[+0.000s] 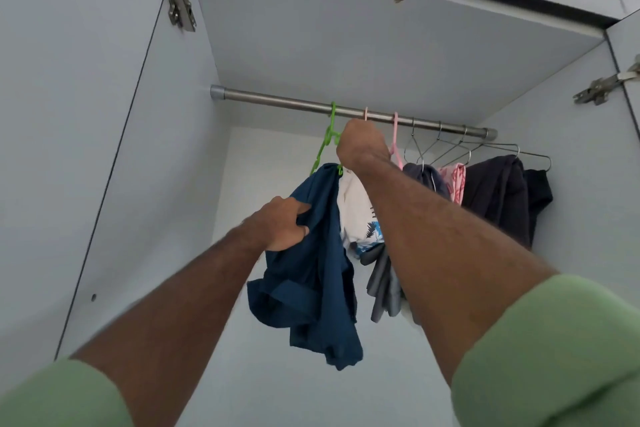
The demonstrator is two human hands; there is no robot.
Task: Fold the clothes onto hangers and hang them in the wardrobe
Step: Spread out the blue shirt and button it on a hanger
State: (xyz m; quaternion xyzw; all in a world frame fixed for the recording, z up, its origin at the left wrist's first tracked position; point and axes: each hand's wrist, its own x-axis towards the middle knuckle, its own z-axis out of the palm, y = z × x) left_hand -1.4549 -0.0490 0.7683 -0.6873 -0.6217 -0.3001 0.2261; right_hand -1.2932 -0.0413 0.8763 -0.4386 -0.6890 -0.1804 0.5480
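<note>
Left hand (282, 224) gripping the blue garment (311, 274) hanging off the green hanger (327, 140) hooked on the rail (277, 101), right hand (362, 146) curling closed just under the rail, probably clamping a pink hanger (366, 113), other clothes (498, 191) hanging right.
</note>
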